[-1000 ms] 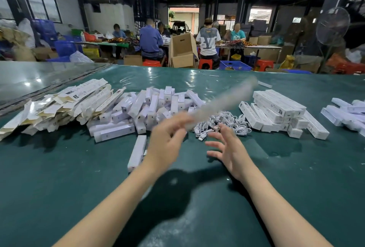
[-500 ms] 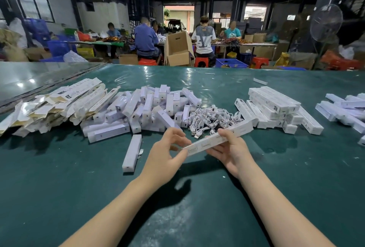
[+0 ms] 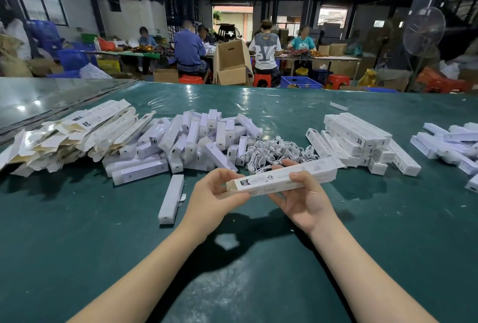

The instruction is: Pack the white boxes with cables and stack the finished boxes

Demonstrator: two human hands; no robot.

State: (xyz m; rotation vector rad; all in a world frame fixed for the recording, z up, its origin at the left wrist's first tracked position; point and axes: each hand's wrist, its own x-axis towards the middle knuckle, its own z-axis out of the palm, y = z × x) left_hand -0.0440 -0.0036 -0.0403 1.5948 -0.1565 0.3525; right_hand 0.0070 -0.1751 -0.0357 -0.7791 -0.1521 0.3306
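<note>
A long white box (image 3: 278,178) is held level above the green table (image 3: 77,258) by both hands. My left hand (image 3: 212,194) pinches its near left end, where the flap is. Around the box's middle curl the fingers of my right hand (image 3: 304,197), thumb on top. Behind the box lies a tangle of white cables (image 3: 276,153). A stack of finished boxes (image 3: 362,141) stands at the right. A heap of small white boxes (image 3: 186,141) lies at centre left.
Flat unfolded cartons (image 3: 72,136) are piled at the far left. One white box (image 3: 171,198) lies alone near my left hand. More white boxes (image 3: 450,144) sit at the right edge. People work at tables in the background.
The box swung down from a raised, blurred position. My right hand has taken hold of it, and both hands now hold it level and closer to me.
</note>
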